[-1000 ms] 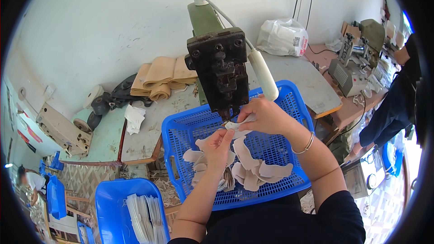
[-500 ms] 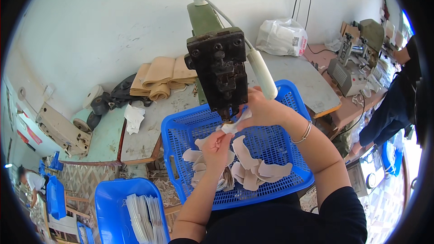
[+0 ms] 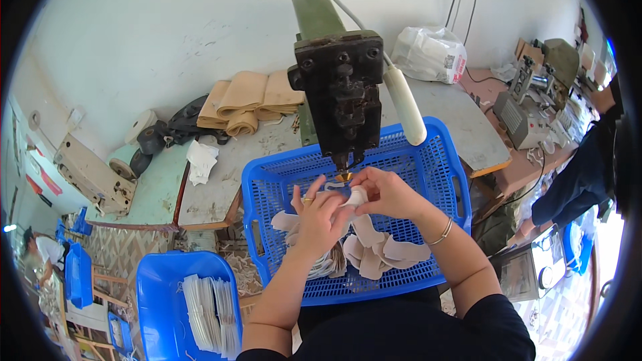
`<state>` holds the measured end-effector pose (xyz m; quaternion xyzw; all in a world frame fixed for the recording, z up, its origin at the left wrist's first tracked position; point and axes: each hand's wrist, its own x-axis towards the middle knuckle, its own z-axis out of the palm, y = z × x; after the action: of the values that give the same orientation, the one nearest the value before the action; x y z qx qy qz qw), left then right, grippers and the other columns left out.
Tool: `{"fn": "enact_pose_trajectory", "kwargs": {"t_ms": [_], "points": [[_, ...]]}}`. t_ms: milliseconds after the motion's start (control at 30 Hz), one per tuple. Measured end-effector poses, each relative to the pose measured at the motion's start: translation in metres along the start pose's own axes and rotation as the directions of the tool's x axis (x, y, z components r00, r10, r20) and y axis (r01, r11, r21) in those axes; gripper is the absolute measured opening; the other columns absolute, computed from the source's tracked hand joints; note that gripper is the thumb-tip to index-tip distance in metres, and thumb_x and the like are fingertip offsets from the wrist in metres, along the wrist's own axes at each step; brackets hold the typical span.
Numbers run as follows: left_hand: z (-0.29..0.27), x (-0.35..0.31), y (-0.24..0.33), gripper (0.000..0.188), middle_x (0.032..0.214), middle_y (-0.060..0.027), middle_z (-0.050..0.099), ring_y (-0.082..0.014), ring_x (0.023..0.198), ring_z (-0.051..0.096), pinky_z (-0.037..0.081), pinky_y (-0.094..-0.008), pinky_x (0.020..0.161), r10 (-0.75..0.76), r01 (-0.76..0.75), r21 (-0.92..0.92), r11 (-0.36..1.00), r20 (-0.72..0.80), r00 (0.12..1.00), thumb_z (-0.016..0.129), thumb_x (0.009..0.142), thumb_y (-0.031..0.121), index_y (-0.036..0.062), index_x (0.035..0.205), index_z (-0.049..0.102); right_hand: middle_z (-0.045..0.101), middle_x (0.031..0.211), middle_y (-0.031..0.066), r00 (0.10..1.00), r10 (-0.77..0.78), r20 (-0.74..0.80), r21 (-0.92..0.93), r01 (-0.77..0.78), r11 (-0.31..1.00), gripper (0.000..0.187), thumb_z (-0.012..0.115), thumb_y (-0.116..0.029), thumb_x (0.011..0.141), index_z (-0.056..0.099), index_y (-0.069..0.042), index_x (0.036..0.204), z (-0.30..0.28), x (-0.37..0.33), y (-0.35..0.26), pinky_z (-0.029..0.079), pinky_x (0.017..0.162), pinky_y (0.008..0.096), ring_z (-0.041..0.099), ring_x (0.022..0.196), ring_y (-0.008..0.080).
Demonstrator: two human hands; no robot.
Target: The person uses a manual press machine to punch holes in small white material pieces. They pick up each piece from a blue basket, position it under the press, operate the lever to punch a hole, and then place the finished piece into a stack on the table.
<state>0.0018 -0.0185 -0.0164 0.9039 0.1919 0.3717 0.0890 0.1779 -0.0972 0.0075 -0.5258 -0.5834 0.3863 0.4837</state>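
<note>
Just below the brass-coloured tip of a black and green machine, my two hands meet over a small white curved piece. My right hand pinches this piece between thumb and fingers. My left hand, with a ring on one finger, has its fingers bent against the piece's left side, the index finger raised near the machine tip. Part of the piece is covered by my fingers. Beneath my hands, a blue basket holds several loose beige cut pieces and a bundle of pale strips.
A white lamp hangs right of the machine head. To the left stand a blue tub with white bundles, folded tan sheets and a sewing machine. Another person is at the right by a bench machine.
Both hands have drawn down slightly from the machine tip. My left fingers have spread, and the right hand has turned, still gripping the white piece. The view has shifted a little.
</note>
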Motion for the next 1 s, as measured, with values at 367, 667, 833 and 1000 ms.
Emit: {"fn": "enact_pose_trajectory", "kwargs": {"t_ms": [367, 667, 833, 1000], "points": [[-0.038, 0.051, -0.017, 0.018, 0.078, -0.0009, 0.057, -0.0221, 0.094, 0.050, 0.024, -0.0439, 0.097, 0.013, -0.006, -0.185, 0.983, 0.036, 0.999, 0.073, 0.061, 0.017, 0.0121, 0.071, 0.059, 0.062, 0.077, 0.0072, 0.955, 0.266, -0.128, 0.548, -0.156, 0.822, 0.017, 0.070, -0.011, 0.075, 0.060, 0.001, 0.083, 0.019, 0.007, -0.005, 0.052, 0.063, 0.0218, 0.061, 0.067, 0.0113], [-0.040, 0.058, -0.030, 0.018, 0.078, -0.0008, 0.056, -0.0244, 0.097, 0.051, 0.026, -0.0438, 0.094, -0.011, 0.031, -0.300, 0.953, 0.066, 0.998, 0.073, 0.061, 0.017, 0.0120, 0.071, 0.058, 0.061, 0.074, 0.0073, 0.950, 0.254, -0.181, 0.607, -0.095, 0.789, 0.019, 0.070, -0.013, 0.075, 0.060, 0.002, 0.080, 0.030, 0.011, -0.008, 0.053, 0.063, 0.0227, 0.060, 0.064, 0.0121], [-0.032, 0.051, -0.032, 0.018, 0.076, -0.0013, 0.056, -0.0248, 0.095, 0.052, 0.027, -0.0434, 0.093, -0.042, 0.051, -0.335, 0.941, 0.035, 0.998, 0.072, 0.062, 0.018, 0.0112, 0.071, 0.058, 0.061, 0.073, 0.0064, 0.939, 0.258, -0.226, 0.558, -0.093, 0.825, 0.021, 0.071, -0.016, 0.075, 0.061, 0.002, 0.081, 0.030, 0.010, -0.007, 0.051, 0.058, 0.0205, 0.058, 0.061, 0.0096], [-0.025, 0.038, -0.022, 0.018, 0.076, -0.0013, 0.059, -0.0235, 0.093, 0.054, 0.027, -0.0464, 0.095, -0.162, 0.133, -0.433, 0.891, -0.030, 0.986, 0.073, 0.064, 0.021, 0.0103, 0.071, 0.059, 0.061, 0.073, 0.0039, 0.935, 0.227, -0.274, 0.474, -0.075, 0.878, 0.023, 0.071, -0.019, 0.075, 0.062, 0.001, 0.081, 0.027, 0.007, -0.007, 0.046, 0.056, 0.0196, 0.055, 0.061, 0.0073]]}}
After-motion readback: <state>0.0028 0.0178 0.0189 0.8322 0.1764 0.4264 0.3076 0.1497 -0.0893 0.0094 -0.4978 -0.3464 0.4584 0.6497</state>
